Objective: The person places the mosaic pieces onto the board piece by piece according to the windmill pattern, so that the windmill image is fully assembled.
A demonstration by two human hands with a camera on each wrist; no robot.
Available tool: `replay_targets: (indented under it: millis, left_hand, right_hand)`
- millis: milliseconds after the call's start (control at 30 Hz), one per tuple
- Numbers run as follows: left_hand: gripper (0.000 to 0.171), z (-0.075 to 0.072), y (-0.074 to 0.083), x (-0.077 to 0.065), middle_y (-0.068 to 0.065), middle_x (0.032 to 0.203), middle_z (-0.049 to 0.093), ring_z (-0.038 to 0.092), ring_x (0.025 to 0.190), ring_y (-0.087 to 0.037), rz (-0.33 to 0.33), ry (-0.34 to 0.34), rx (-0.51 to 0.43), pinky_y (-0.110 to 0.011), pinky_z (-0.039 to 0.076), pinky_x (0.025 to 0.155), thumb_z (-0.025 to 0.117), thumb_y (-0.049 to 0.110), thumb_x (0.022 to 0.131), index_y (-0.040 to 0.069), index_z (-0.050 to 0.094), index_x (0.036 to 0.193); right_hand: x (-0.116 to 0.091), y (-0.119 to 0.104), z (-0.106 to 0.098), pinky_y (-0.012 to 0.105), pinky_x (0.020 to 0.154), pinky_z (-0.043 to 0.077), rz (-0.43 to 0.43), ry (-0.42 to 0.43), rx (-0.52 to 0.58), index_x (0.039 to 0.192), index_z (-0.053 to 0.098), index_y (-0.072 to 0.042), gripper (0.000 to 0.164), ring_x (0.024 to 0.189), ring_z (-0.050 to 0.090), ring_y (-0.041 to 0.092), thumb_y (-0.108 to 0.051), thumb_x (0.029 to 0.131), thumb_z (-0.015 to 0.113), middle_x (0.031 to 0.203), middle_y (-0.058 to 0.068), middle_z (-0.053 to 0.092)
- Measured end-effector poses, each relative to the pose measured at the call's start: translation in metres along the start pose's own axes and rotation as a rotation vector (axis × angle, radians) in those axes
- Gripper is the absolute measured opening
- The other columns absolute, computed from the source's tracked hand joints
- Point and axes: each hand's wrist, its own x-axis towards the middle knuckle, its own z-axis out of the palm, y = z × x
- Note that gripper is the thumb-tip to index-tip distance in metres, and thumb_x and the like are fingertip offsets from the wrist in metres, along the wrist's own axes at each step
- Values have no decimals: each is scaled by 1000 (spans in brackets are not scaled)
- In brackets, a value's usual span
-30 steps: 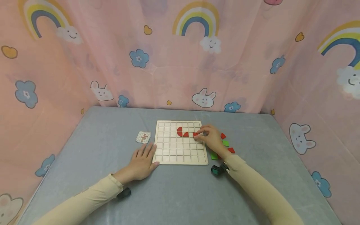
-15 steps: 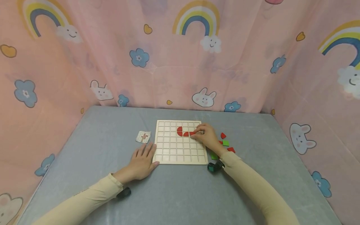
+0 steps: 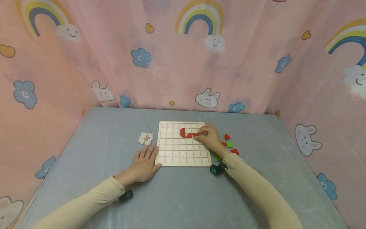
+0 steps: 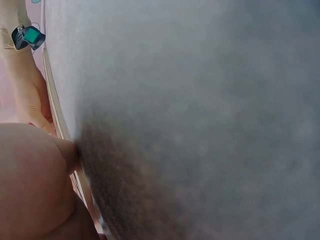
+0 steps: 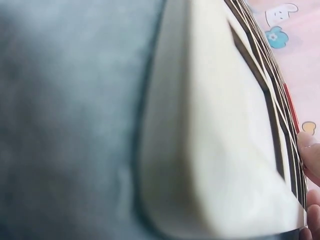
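A pale wooden grid board (image 3: 183,153) lies on the grey table. My left hand (image 3: 144,165) rests flat with fingers spread, its thumb and fingertips at the board's left edge. Over the board's right side, my right hand (image 3: 211,139) pinches a small red tile (image 3: 195,135) between thumb and fingers, low at a cell. That tile lines up beside a red curved tile (image 3: 189,136). Just left of it, red rounded pieces (image 3: 182,133) fill cells in a half-circle shape. In the right wrist view the board's corner (image 5: 215,150) looms large, with the fingertips (image 5: 310,152) at the far right.
A small paper card (image 3: 145,138) with a red pinwheel on a grid lies left of the board. Loose tiles lie to the right, including a red one (image 3: 227,137) and a green one (image 3: 229,144), partly behind the right wrist. A pink printed curtain (image 3: 171,76) surrounds the table.
My right hand has moved slightly left with the red tile, bringing it up against the curved red tile, and then stayed there. The left hand has not moved.
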Motion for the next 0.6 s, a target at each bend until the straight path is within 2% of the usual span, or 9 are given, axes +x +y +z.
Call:
replay_targets:
  millis: [133,267,600]
  left_hand:
    - [72,-4,4,-1,-30,173,13,6,159,-54,-2,-3,-13,-71,10,122,49,32,113,-8,20,165]
    - [73,-2,3,0,-29,174,11,5,160,-53,-10,-14,11,-70,9,123,46,34,113,-6,16,167]
    - [71,-4,4,-1,-28,174,11,6,160,-53,-15,-21,26,-70,11,123,45,33,114,-6,18,167]
  right_hand:
    - [0,-1,0,58,112,41,6,1,18,101,80,4,19,126,54,43,-9,89,87,129,23,62]
    - [0,0,1,58,111,41,11,0,23,101,79,4,19,126,54,42,-10,90,87,129,23,61]
    - [0,1,2,57,115,37,33,-4,40,101,79,2,20,127,52,41,-12,89,87,129,21,60]
